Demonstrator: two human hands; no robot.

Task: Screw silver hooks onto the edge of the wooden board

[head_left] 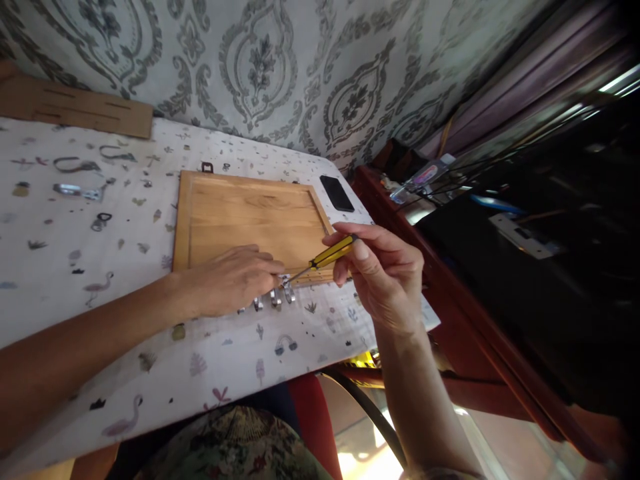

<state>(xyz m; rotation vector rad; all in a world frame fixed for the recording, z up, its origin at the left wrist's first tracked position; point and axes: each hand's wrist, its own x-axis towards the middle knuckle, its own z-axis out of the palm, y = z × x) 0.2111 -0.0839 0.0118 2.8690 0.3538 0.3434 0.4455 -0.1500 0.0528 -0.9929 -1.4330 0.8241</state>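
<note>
A wooden panel point(240, 213) with a raised frame lies flat on the cloth-covered table. Along its front edge sit several shiny metal hooks point(276, 298), partly covered by my left hand point(240, 277). The fingers of that hand are bent and closed at the metal there; their exact grip is hidden. In my right hand point(383, 273) is a screwdriver point(333, 252) with a yellow and black handle, pinched between thumb and fingers. Its thin shaft slants down to the left, with the tip at the hooks beside my left fingertips.
A black phone point(337, 193) lies beyond the panel's right corner. Loose metal fittings point(80, 191) are scattered on the left of the printed tablecloth point(225, 360), with a piece of cardboard point(75, 107) behind. To the right stands a dark red cabinet point(470, 320) with cluttered items.
</note>
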